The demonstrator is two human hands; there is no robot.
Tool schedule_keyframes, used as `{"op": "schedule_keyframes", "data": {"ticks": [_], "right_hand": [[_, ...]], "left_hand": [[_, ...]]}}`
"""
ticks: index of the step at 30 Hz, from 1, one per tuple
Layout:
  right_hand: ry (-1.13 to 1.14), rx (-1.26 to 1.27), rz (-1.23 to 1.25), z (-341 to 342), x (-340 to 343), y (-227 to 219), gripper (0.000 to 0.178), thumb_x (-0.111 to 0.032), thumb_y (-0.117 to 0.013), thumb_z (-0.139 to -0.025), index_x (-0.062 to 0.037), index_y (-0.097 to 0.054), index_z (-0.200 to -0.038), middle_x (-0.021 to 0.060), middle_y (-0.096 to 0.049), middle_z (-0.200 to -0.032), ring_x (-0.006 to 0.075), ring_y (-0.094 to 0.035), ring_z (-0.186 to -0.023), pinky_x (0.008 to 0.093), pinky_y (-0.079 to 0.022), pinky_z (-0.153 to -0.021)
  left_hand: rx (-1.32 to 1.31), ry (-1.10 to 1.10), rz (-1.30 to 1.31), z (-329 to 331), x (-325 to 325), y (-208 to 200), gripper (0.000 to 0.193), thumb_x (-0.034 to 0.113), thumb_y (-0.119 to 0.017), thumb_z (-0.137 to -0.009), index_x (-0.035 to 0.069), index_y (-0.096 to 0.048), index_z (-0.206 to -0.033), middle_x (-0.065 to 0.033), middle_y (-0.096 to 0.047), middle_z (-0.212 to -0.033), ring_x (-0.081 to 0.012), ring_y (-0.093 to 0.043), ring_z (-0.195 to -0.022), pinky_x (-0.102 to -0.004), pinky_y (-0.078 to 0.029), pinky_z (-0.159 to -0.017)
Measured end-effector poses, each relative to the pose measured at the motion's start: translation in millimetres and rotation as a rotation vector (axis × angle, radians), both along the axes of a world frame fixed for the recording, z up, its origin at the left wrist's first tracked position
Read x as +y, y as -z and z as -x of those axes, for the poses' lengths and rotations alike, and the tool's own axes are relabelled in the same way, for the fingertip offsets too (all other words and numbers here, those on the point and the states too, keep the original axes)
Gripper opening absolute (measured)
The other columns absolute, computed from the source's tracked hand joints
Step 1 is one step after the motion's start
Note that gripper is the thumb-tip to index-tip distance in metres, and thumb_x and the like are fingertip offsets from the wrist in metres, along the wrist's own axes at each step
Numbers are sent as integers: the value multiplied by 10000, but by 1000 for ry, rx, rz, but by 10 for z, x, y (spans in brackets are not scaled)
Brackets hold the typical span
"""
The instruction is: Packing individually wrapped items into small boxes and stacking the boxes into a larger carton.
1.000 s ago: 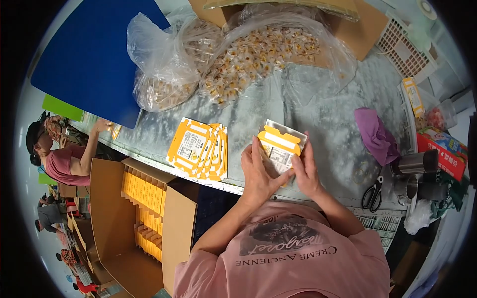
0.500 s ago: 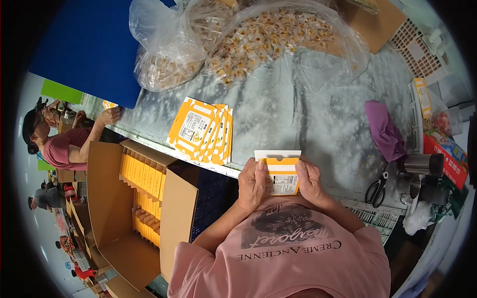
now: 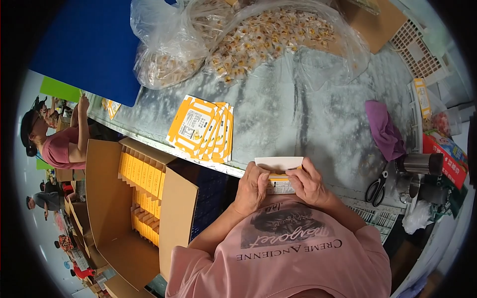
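Observation:
A small yellow-and-white carton is held close to my chest at the table's front edge. Its white top flap stands up on the far side. My left hand grips the carton's left side, with the thumb on the near face. Around the right side, my right hand has its fingers at the opening below the flap and its thumb on the near edge. What is inside the carton cannot be seen. Several flattened cartons of the same colours lie fanned out on the table, ahead and to the left.
A large cardboard box holding yellow cartons stands at left. Clear plastic bags of small wrapped pieces lie at the back. At right are a purple cloth, scissors and a metal cup. A co-worker is beyond the box.
The carton has tilted, so less of its printed face shows. My right hand's fingers have moved up onto its opening. The co-worker's hand has lifted off the table.

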State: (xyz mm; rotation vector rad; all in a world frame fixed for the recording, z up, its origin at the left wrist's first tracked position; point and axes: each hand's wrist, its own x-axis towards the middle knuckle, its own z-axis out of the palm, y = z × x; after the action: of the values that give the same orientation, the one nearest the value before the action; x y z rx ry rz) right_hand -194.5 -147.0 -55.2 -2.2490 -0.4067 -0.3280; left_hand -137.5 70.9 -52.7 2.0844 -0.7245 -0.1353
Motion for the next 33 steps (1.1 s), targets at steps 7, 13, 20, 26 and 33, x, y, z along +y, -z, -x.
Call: {"op": "schedule_keyframes", "data": {"ticks": [7, 13, 20, 26, 33], "right_hand": [[340, 96, -598, -53, 286, 389, 439, -172, -501, -1031, 44, -399, -1400, 167, -579, -1223, 184, -575, -1038, 306, -472, -877], [376, 387, -851, -364, 359, 208, 393, -312, -427, -1075, -19, -518, -1320, 49, -633, -1063, 89, -565, -939, 264, -480, -826], [52, 626, -1184, -629, 980, -152, 620, -521, -290, -1062, -5, -506, -1330, 76, -634, -1059, 150, -633, -906, 289, -522, -784], [-75, 768, -825, -764, 983, 5, 447, -320, -407, -1078, -8, -445, -1396, 132, -652, -989, 139, -632, -690, 254, -532, -625], [98, 838, -712, -790, 895, 372, 400, -275, -496, -1049, -28, -495, -1363, 132, -643, -984, 135, -616, -667, 255, -525, -602]], "left_hand": [[284, -52, 284, 3, -96, -57, 659, 142, -579, -1003, -24, -160, -1484, -218, -568, -1156, -265, -620, -985, -337, -509, -852], [619, -85, 252, 31, 99, -514, 856, 159, -703, -921, -43, -136, -1530, -189, -654, -1091, -217, -659, -933, -329, -547, -779], [519, -275, 520, 126, 831, -927, 570, 94, -619, -975, 3, -312, -1447, -114, -553, -1292, -140, -538, -1156, -273, -458, -976], [-122, -952, 84, 222, 2676, -1453, 447, 52, -614, -932, -8, -426, -1333, -209, -631, -1092, -197, -630, -945, -311, -500, -802], [-77, -1368, -690, 274, 4747, -434, 435, 105, -623, -858, 13, -479, -1258, -284, -607, -1161, -444, -625, -1019, -493, -513, -891]]}}
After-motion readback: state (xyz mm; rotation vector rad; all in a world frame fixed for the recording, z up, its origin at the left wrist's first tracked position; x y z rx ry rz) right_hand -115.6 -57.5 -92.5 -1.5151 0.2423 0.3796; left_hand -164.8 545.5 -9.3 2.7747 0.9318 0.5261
